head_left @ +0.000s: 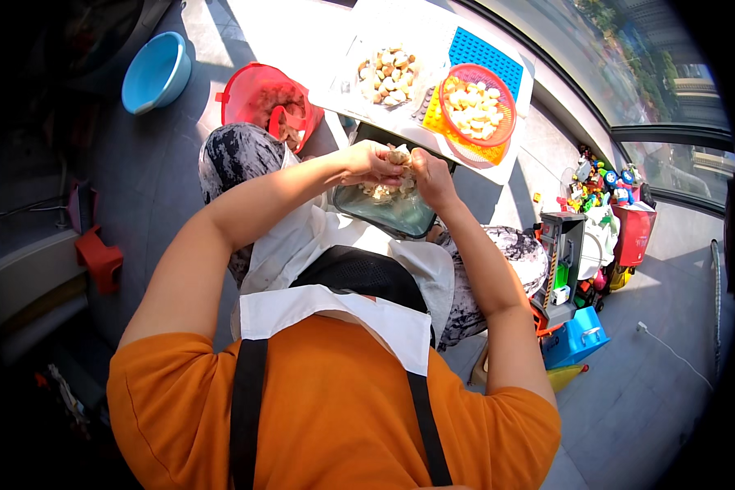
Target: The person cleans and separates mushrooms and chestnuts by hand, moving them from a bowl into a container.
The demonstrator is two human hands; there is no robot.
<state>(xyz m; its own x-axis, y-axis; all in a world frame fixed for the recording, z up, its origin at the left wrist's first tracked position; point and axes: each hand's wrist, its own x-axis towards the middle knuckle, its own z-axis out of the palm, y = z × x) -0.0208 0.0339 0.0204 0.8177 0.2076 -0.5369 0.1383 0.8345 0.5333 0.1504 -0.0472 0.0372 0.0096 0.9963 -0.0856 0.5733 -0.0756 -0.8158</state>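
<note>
Between my two hands is a piece of garlic bulb (pixel 399 155) with pale, papery skin. My left hand (pixel 370 164) pinches it from the left. My right hand (pixel 433 177) grips its right side, thumb uppermost; its fingertips are partly hidden. Directly below is a dark-rimmed bin (pixel 383 215) holding loose garlic skins (pixel 383 191). Beyond my hands, on a white table (pixel 413 130), a clear tray holds unpeeled garlic cloves (pixel 389 76). To its right, a red plastic colander (pixel 509 125) contains pale peeled cloves (pixel 474 109).
A red bucket (pixel 236 92) with garlic bulbs stands left of the table, near my knee. Farther left is a blue basin (pixel 156 73). Toys (pixel 600 177), a red box (pixel 634 233) and a blue bin (pixel 576 340) crowd the right side. A white cable (pixel 677 352) lies on the floor.
</note>
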